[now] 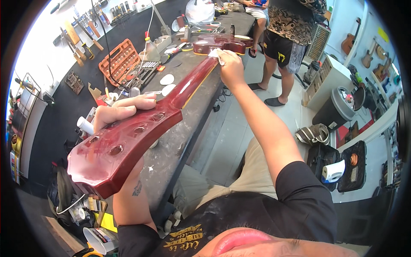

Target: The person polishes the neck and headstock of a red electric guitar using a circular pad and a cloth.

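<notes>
A glossy dark-red guitar (171,105) lies lengthwise along the dark desk (180,141), its back turned up. The headstock (115,150), with its row of empty tuner holes, juts out over the near desk edge toward the person, and the neck (192,81) runs away to the body (220,44) at the far end.

The left hand (122,112) comes up from the lower edge on a bent forearm that passes beneath the headstock. Its grip is clenched around the guitar where the neck meets the headstock: the fingers (137,103) curl over the far side and top, knuckles up, holding that end raised off the desk.

The right arm is stretched nearly straight, running from the shoulder at lower right up to the neck's far end. The right hand (231,66) is palm down, wrist slightly bent, its grip closed on a small white cloth (216,54) that it presses against the neck just beside the body.

On the desk to the left of the neck lie white round discs (167,79), an open orange socket set case (120,61), a clear bottle (150,49) and loose hand tools. More tools hang on the wall (81,38) beyond. Another person (284,38) in dark shorts stands on the floor past the far end of the desk, and small guitars hang on the wall (368,55) at right.
</notes>
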`<state>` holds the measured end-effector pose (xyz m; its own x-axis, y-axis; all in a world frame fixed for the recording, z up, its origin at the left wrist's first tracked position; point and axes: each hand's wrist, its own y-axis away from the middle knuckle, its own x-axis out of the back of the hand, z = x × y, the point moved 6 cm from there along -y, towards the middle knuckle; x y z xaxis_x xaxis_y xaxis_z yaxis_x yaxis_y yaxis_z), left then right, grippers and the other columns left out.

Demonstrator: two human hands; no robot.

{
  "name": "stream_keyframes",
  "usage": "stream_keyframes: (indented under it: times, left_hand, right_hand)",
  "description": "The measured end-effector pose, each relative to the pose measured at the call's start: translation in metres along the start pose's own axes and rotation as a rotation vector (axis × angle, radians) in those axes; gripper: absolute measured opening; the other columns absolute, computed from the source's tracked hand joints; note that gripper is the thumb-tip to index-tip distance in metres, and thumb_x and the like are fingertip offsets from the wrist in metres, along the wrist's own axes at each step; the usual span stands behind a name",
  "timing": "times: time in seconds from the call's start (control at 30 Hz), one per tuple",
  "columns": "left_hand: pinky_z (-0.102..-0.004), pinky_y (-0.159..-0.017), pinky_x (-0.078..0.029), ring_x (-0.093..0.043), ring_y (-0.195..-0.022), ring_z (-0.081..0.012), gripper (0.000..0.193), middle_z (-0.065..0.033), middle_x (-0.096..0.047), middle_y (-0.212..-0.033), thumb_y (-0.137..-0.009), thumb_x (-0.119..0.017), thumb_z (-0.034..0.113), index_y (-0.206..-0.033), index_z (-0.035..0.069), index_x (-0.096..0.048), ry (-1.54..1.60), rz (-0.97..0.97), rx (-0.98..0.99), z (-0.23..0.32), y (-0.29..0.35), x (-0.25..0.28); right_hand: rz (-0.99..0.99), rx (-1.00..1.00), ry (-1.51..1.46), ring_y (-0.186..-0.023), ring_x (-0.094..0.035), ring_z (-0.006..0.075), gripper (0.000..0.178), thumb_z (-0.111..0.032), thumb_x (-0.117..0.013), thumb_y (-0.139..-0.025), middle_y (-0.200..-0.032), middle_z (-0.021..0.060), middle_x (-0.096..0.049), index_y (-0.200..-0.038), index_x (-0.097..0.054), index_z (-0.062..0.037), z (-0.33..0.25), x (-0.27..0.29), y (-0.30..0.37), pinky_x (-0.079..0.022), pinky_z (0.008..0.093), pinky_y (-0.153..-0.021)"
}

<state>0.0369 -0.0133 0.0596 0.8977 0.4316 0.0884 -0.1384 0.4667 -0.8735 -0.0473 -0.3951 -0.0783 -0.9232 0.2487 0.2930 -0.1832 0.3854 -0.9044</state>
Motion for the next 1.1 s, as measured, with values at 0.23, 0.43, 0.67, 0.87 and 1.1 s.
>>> stream_keyframes:
  times: [0.23, 0.43, 0.67, 0.87, 1.1]
  left_hand:
    - [-0.0579, -0.106, -0.054, -0.069, -0.116, -0.0444, 0.035, -0.0282, -0.071, -0.112, -0.097, -0.076, 0.027, -0.113, 0.002, -0.057, 0.023, 0.017, -0.006, -0.001, -0.001, 0.002]
    - [-0.0585, -0.108, -0.051, -0.068, -0.119, -0.0449, 0.037, -0.0278, -0.072, -0.114, -0.099, -0.073, 0.033, -0.115, 0.003, -0.058, -0.010, 0.024, -0.014, 0.005, -0.004, 0.003]
    - [-0.0563, -0.107, -0.050, -0.069, -0.116, -0.0449, 0.053, -0.0284, -0.073, -0.113, -0.098, -0.071, 0.051, -0.115, 0.003, -0.058, -0.102, 0.121, 0.026, -0.001, -0.003, 0.014]
    - [-0.0571, -0.107, -0.050, -0.068, -0.119, -0.0444, 0.056, -0.0295, -0.072, -0.114, -0.095, -0.076, 0.050, -0.116, 0.003, -0.056, -0.116, 0.069, 0.017, 0.004, -0.003, 0.011]
    - [-0.0568, -0.109, -0.050, -0.069, -0.117, -0.0431, 0.036, -0.0263, -0.072, -0.113, -0.097, -0.077, 0.027, -0.114, 0.003, -0.057, -0.001, 0.055, 0.014, 0.004, -0.001, 0.002]
  right_hand:
    - [-0.042, -0.081, -0.180, -0.120, -0.066, 0.0408, 0.040, -0.002, -0.059, -0.095, -0.129, 0.0214, -0.071, -0.134, -0.068, -0.0022, -0.086, 0.042, 0.033, -0.049, 0.0505, -0.107]
    - [-0.022, 0.165, -0.382, -0.138, -0.057, 0.0423, 0.068, 0.004, -0.063, -0.079, -0.147, 0.0272, -0.059, -0.146, -0.056, 0.0062, -0.199, 0.106, 0.045, -0.040, 0.0548, -0.120]
    - [-0.040, 0.217, -0.640, -0.139, -0.058, 0.0396, 0.058, 0.004, -0.066, -0.086, -0.145, 0.0285, -0.061, -0.143, -0.060, 0.0076, -0.262, 0.141, 0.056, -0.039, 0.0529, -0.121]
    - [-0.098, 0.248, -0.918, -0.125, -0.070, 0.0335, 0.047, 0.000, -0.072, -0.091, -0.130, 0.0229, -0.072, -0.137, -0.064, 0.0048, -0.237, 0.160, 0.063, -0.045, 0.0539, -0.115]
    - [-0.045, -0.123, -0.259, -0.109, -0.075, 0.0352, 0.040, 0.002, -0.062, -0.090, -0.117, 0.0198, -0.076, -0.128, -0.072, -0.0041, -0.066, 0.060, -0.009, -0.058, 0.0379, -0.093]
